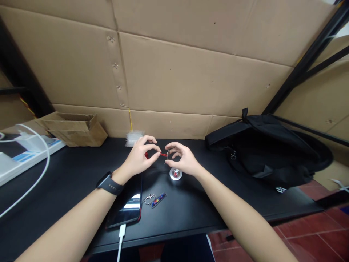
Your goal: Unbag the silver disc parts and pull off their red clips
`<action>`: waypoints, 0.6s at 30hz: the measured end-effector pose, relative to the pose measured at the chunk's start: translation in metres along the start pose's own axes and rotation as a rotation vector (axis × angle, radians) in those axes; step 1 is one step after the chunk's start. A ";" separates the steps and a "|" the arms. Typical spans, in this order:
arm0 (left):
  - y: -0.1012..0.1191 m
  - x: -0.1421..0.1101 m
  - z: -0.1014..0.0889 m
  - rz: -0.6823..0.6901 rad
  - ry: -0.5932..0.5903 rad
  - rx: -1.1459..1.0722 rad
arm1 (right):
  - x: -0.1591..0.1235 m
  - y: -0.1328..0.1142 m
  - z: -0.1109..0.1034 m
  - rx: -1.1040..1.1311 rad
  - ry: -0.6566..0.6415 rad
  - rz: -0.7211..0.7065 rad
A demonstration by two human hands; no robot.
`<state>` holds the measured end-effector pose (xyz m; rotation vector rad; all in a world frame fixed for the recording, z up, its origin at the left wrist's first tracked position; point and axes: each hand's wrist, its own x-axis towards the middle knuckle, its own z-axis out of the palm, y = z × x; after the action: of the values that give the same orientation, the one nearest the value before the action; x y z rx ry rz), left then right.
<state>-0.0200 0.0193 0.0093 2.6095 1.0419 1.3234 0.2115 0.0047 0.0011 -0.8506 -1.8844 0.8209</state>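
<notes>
Above the black table, my left hand (141, 154) pinches a red cord (164, 155) between thumb and forefinger. More of the red cord bunches behind that palm. My right hand (182, 158) grips a thin round disc (168, 154), seen nearly edge-on, by its rim. The cord runs to the disc's middle; whether it passes through cannot be made out. Just below my right hand, a shiny silver disc (176, 174) with a red centre lies on the table. A keyring with a patterned blue tag (158, 200) rests nearer to me.
A phone (125, 207) with a white charging cable (121, 236) lies under my left forearm. Clear plastic bags (133, 138) and a cardboard box (73, 131) stand at the back. Left is a white power strip (29, 160); right, a black backpack (267, 145).
</notes>
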 end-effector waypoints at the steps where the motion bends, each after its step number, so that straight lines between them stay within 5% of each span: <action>1: -0.002 0.000 -0.001 -0.002 0.004 0.008 | 0.001 0.001 -0.002 -0.001 0.011 0.002; 11: -0.059 -0.004 -0.022 -0.179 -0.091 0.118 | 0.009 0.018 -0.058 -0.394 0.114 -0.038; 18: -0.080 -0.010 -0.026 -0.199 -0.214 0.135 | 0.006 0.036 -0.089 -0.480 0.009 0.162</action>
<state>-0.0874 0.0687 -0.0064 2.5822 1.3522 0.9410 0.2972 0.0468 0.0091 -1.3106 -2.0573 0.4563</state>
